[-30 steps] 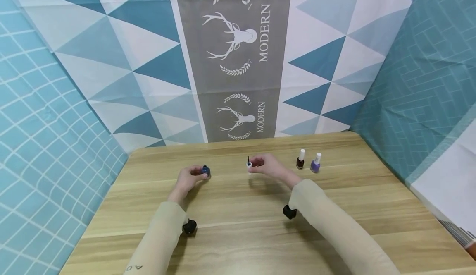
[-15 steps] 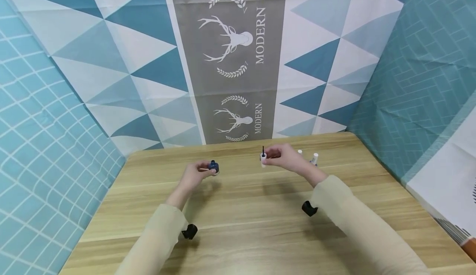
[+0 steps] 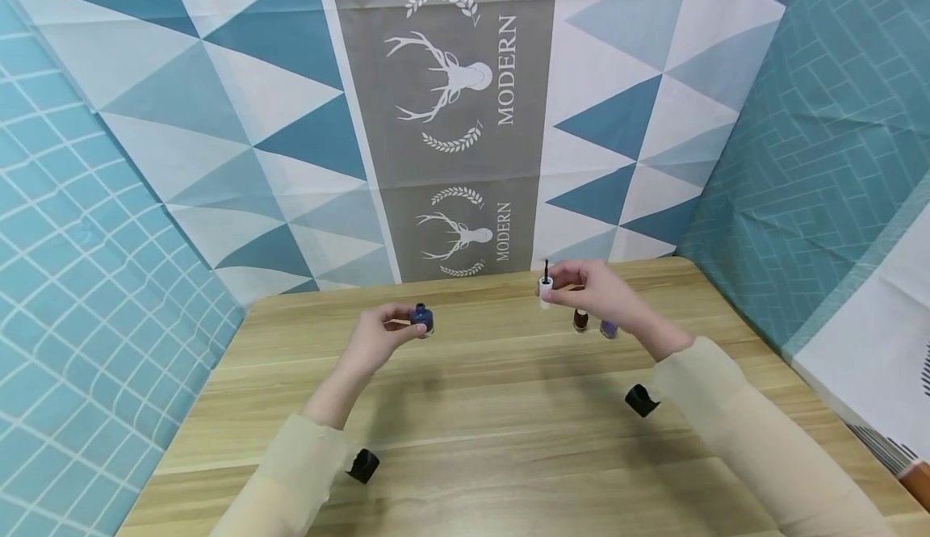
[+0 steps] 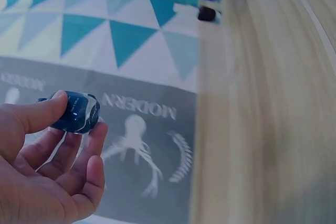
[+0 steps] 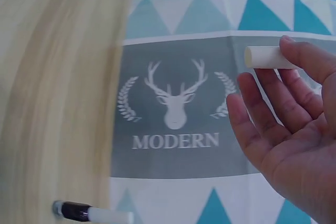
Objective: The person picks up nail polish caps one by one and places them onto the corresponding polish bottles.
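My left hand [image 3: 374, 339] pinches a small open nail polish bottle [image 3: 421, 320], dark blue, between thumb and fingers above the table. In the left wrist view the blue glass bottle [image 4: 79, 113] shows its base, tilted sideways to that camera. Over the back right, my right hand [image 3: 599, 291] grips the white nail polish cap [image 3: 546, 288], its dark brush pointing up. The right wrist view shows the cap's plain white end [image 5: 257, 57], with the thumb above and fingers below; the brush is hidden there. Cap and bottle are well apart.
Two capped nail polish bottles, one dark brown [image 3: 580, 321] and one purple [image 3: 609, 329], stand on the wooden table [image 3: 479, 440] just below my right hand, partly covered by it. A patterned cloth backdrop [image 3: 458, 149] rises behind the table's back edge.
Both hands have risen off the table. My right hand has carried the brush cap to the right and upward; my left has lifted the blue bottle and shifted slightly right.
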The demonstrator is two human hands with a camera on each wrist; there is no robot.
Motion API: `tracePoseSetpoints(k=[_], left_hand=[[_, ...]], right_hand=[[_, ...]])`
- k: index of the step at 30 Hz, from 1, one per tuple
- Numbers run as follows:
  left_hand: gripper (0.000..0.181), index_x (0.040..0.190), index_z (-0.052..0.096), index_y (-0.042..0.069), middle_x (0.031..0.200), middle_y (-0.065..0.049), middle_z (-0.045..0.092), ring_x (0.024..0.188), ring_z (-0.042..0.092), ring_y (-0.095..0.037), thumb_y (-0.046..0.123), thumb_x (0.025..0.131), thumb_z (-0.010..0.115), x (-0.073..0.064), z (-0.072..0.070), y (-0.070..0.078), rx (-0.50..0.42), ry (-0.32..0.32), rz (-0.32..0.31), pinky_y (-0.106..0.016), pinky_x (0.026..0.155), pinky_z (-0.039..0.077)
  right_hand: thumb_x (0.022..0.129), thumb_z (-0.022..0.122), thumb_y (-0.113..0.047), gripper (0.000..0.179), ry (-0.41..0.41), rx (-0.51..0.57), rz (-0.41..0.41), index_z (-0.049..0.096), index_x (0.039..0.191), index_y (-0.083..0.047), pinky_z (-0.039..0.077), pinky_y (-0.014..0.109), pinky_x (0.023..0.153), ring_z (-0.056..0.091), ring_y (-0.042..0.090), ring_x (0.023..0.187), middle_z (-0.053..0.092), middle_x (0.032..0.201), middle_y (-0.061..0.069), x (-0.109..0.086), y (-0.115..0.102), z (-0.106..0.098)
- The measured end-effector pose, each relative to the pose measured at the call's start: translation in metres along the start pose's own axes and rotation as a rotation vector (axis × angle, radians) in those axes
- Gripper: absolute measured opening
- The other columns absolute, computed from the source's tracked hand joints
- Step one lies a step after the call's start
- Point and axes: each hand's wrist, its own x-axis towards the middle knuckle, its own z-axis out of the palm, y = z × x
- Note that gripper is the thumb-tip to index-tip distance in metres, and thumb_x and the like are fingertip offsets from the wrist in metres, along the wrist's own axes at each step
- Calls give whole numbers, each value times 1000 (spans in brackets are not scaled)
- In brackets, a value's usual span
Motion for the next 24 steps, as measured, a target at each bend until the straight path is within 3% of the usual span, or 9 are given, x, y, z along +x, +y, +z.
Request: tracePoseSetpoints(k=[3,11,18,24], left_hand=[[36,116,63,6,110,-10,66,95,66,-18,19,83,73,-9,1,11,-10,1,33,-37,86,52],[33,113,66,10,106,-8,66,88,64,-18,19,82,74,-35,11,40,-43,33,90,-29,76,52],[34,113,66,7,101,-11,67,87,62,-18,12,80,75,-53,28,54,-150,46,129,-23,73,51],[33,110,67,8,95,-7,68,84,61,-15,8,78,76,-61,46,59,-210,67,223,-23,71,49]], right_hand=[[87,68,-33,44,20,-5,-16,59,120,-5,49,42,88,62,24,102,66,110,11,-7,-7,-7],[88,67,-25,37,83,32,-58,59,118,-5,51,28,79,64,19,91,66,106,11,-22,-27,-18],[89,67,-23,31,156,76,-124,62,114,-6,51,25,73,61,17,84,65,98,9,-37,-40,-18],[89,66,-19,32,224,57,-208,61,117,-5,50,21,71,60,15,83,65,94,7,-47,-44,-13]])
